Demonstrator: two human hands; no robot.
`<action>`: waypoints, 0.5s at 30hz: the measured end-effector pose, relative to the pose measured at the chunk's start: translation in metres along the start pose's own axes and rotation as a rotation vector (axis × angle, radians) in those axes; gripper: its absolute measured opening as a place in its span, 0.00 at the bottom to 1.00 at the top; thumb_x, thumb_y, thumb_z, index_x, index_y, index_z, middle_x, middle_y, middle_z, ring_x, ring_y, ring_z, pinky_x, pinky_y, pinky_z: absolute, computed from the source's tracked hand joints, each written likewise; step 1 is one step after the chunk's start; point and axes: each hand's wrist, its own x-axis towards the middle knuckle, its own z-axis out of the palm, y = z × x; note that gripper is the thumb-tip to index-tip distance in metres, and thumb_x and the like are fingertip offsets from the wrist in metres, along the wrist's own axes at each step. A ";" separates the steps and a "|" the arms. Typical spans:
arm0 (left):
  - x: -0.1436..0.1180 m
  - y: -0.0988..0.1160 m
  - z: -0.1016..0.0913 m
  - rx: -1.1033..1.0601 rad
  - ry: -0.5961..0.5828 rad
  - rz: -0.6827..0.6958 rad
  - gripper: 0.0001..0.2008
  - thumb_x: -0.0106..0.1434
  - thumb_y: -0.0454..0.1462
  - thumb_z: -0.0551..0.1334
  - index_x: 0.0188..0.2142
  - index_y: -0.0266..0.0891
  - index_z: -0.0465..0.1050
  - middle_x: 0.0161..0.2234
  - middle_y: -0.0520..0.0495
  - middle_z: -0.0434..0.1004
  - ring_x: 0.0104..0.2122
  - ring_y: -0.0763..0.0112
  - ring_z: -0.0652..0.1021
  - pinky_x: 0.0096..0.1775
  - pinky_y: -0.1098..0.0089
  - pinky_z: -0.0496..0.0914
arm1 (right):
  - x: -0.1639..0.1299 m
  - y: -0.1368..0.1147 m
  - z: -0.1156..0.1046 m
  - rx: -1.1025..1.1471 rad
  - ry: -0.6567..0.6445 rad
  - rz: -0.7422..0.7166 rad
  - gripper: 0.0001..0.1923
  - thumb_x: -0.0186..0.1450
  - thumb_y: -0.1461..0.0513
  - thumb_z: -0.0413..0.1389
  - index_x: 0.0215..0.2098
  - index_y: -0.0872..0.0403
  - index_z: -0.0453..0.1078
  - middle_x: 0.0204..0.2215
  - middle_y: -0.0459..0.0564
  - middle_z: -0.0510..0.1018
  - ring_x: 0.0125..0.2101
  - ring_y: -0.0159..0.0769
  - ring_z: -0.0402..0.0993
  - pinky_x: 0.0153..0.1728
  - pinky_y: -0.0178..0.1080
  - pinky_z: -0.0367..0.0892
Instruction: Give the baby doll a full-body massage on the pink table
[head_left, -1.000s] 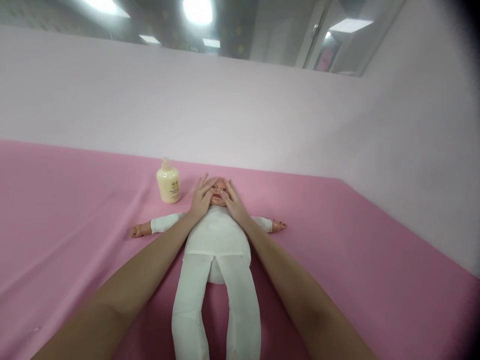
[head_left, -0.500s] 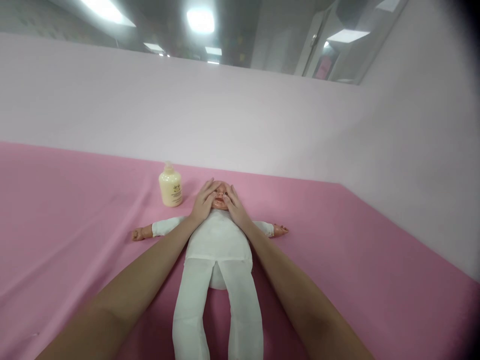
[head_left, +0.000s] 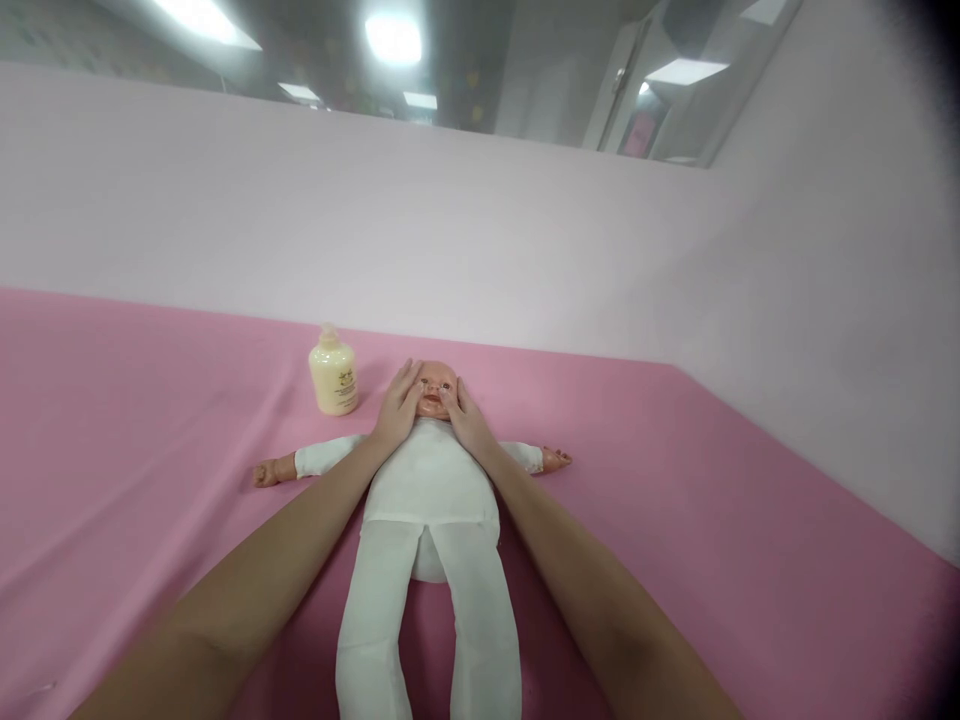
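A baby doll (head_left: 431, 475) with a white cloth body lies on its back, its head away from me and its arms stretched out sideways. My left hand (head_left: 398, 405) lies along the left side of the doll's head, fingers extended and thumb on the cheek by the nose. Against the head's right side rests my right hand (head_left: 466, 415), likewise with fingers extended and its thumb on the other cheek. Between my hands the doll's eyes, nose and mouth show. Neither hand is wrapped round anything.
A pale yellow pump bottle (head_left: 334, 372) stands left of the doll's head. Underneath is a pink padded surface (head_left: 675, 500) with creases at the left. Behind it rises a white wall (head_left: 465, 235) with a reflective window (head_left: 450, 60) above.
Both my hands have slid outward from the doll's forehead and eyes to the sides of its head, uncovering more of the face. The view has shifted slightly.
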 end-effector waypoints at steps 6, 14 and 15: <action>0.001 0.006 -0.003 0.039 -0.053 0.147 0.23 0.69 0.45 0.52 0.58 0.41 0.72 0.68 0.44 0.59 0.68 0.61 0.58 0.68 0.54 0.48 | -0.001 -0.001 0.001 -0.082 -0.062 -0.221 0.38 0.68 0.39 0.44 0.71 0.44 0.48 0.71 0.39 0.50 0.72 0.34 0.36 0.71 0.45 0.35; 0.006 0.006 -0.005 -0.182 -0.019 -0.053 0.25 0.61 0.43 0.61 0.58 0.42 0.71 0.66 0.44 0.62 0.66 0.57 0.61 0.66 0.56 0.54 | 0.009 0.001 -0.007 0.126 -0.141 -0.068 0.39 0.65 0.42 0.53 0.70 0.39 0.48 0.71 0.38 0.48 0.71 0.37 0.42 0.70 0.47 0.42; 0.007 0.007 -0.004 -0.229 -0.004 -0.099 0.27 0.60 0.42 0.62 0.59 0.42 0.70 0.66 0.43 0.62 0.66 0.56 0.61 0.66 0.56 0.55 | 0.011 0.005 -0.007 0.167 -0.154 -0.018 0.41 0.65 0.42 0.54 0.71 0.39 0.44 0.71 0.39 0.48 0.70 0.38 0.48 0.69 0.48 0.46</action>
